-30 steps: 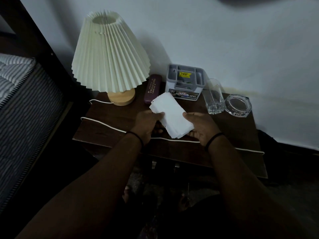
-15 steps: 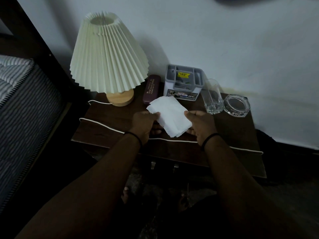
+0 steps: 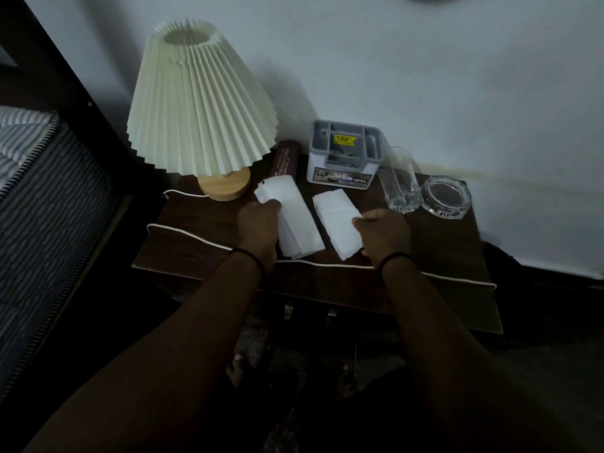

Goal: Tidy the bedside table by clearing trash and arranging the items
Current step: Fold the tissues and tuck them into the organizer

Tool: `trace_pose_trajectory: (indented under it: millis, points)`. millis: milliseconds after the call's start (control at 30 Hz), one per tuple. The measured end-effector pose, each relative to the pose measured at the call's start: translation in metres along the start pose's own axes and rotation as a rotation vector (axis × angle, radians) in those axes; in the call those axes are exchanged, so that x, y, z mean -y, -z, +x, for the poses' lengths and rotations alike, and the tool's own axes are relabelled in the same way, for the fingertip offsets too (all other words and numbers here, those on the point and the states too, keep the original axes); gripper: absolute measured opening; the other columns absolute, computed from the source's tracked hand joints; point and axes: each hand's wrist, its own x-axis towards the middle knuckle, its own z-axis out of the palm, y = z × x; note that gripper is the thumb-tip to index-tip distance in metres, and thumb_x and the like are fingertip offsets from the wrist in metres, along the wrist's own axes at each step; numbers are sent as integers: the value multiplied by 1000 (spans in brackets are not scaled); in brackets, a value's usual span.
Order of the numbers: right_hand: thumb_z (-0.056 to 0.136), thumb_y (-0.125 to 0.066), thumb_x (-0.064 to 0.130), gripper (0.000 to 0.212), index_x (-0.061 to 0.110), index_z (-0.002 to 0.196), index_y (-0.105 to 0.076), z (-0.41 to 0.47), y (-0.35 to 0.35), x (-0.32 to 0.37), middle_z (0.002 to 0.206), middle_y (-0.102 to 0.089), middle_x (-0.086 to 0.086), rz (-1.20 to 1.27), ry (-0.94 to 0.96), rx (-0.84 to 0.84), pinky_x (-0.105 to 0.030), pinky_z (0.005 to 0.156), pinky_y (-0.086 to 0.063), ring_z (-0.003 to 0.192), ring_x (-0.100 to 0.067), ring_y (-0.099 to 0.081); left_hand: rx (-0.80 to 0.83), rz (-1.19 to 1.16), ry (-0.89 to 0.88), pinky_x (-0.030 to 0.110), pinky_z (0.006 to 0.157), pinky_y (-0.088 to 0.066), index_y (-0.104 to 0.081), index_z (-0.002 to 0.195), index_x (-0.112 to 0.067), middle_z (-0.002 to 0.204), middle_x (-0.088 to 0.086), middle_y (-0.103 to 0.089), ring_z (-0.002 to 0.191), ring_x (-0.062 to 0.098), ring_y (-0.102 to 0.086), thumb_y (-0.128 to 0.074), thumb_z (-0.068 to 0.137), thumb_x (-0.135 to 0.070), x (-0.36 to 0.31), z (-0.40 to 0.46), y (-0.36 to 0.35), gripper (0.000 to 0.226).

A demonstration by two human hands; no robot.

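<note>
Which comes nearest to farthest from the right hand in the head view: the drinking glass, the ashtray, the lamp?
From the right hand:
1. Drinking glass, just behind it.
2. Ashtray, back right corner.
3. Lamp, far left.

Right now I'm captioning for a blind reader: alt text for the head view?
Two hands each hold white tissues, left hand one stack, right hand another, over a dark bedside table with a pleated lamp, grey organizer, glass and ashtray.

- Pleated cream lampshade [image 3: 199, 103], upper left; pale wooden lamp base [image 3: 225, 186].
- Two white paper stacks [image 3: 299, 223], centre.
- Maroon glasses case [image 3: 285, 158].
- Grey organiser [image 3: 344, 152], yellow sticker [image 3: 344, 139].
- Dark brown bench [image 3: 441, 256].
- Striped grey mattress [image 3: 49, 197], left.
</note>
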Motion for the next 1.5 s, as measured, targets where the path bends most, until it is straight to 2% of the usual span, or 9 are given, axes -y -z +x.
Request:
trace_pose_trajectory:
  millis: [100,200,333,467,667,800,867,1200,1500]
  points:
    - [84,-70,28,28,12,107,-71,-7,2,2,110,-71,-7,-231,216,-94,-36,94,-50,106,-25,-64,78,-73,-5,49,97,-52,-67,104,-9,115,14,-69,110,34,-64,-64,89,-8,-3,-2,0,16]
    - [87,-67,32,24,14,99,-74,-12,-2,18,101,-73,-4,-118,325,-111,-25,86,-48,98,-20,-66,206,-121,20,52,94,-54,-70,96,-8,112,19,-71,106,37,-67,-67,87,-7,-4,-6,-1,9]
    - [89,-67,38,37,5,107,-71,-29,-15,32,103,-72,-9,257,168,214,-37,85,-54,97,-22,-67,329,-153,28,41,80,-59,-66,117,-2,114,17,-70,97,30,-70,-64,92,-10,-7,-11,-1,27]
    - [88,-69,36,26,12,100,-68,-37,-13,33,93,-70,-4,452,24,400,-29,63,-54,79,-16,-66,422,-200,69,44,86,-57,-56,133,-1,125,18,-65,112,34,-65,-57,97,-13,-11,-11,1,38]
    - [90,-68,21,15,10,101,-68,-34,-4,31,109,-70,-17,576,-32,423,-57,86,-53,98,-36,-67,443,-115,89,48,83,-59,-63,124,-9,120,16,-69,99,31,-70,-59,96,-21,-9,-11,1,31]
    - [88,-70,18,11,11,97,-70,-32,-2,27,88,-73,-4,525,21,500,-20,47,-51,66,-11,-70,438,-191,87,48,91,-56,-61,127,-4,122,17,-68,109,34,-67,-64,92,-12,-7,-8,0,36]
    - [87,-72,17,15,7,98,-69,-31,-1,25,85,-71,-5,492,23,509,-17,43,-44,58,-10,-66,425,-218,63,50,97,-52,-60,128,-3,124,18,-67,114,35,-64,-64,92,-8,-6,-4,3,37]
    - [89,-67,9,7,11,84,-64,-20,5,21,86,-67,-10,685,-111,391,-36,67,-54,74,-21,-63,327,-134,66,27,56,-57,-66,101,-13,88,3,-73,76,19,-69,-70,87,-15,-7,3,8,15]
    - [92,-65,16,8,16,101,-65,-18,3,23,104,-70,-8,873,-198,419,-42,77,-58,94,-26,-68,313,-108,77,26,52,-56,-61,89,-13,81,5,-71,63,16,-67,-69,86,-9,-6,3,8,10]
